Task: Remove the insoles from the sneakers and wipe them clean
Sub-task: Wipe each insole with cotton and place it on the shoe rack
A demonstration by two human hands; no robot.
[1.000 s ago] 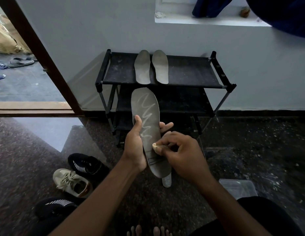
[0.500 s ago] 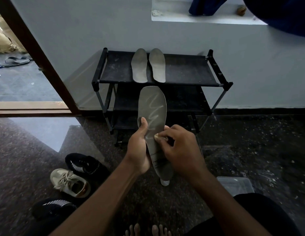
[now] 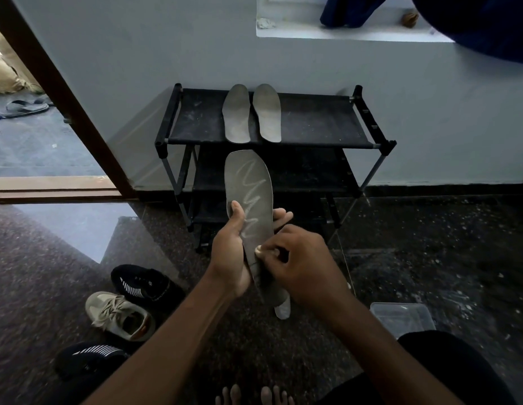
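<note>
Dark speckled floor [image 3: 64, 273], sneakers [image 3: 120, 317] near left. Left hand [image 3: 229, 255] grips the insole [image 3: 250, 194] mid-length, toe up, in front of the rack [image 3: 312, 124]. Right hand [image 3: 307, 273] pinches a small wipe [image 3: 258, 249] against it. Support behind the rubbed spot; overlap strokes across the pale zigzag.

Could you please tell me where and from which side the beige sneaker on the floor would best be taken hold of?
Probably by its heel collar, coming from above at the right end. The beige sneaker stands on its sole with the mouth open upward, so fingers can hook inside the rim; a black sneaker lies close along its far side.
</note>
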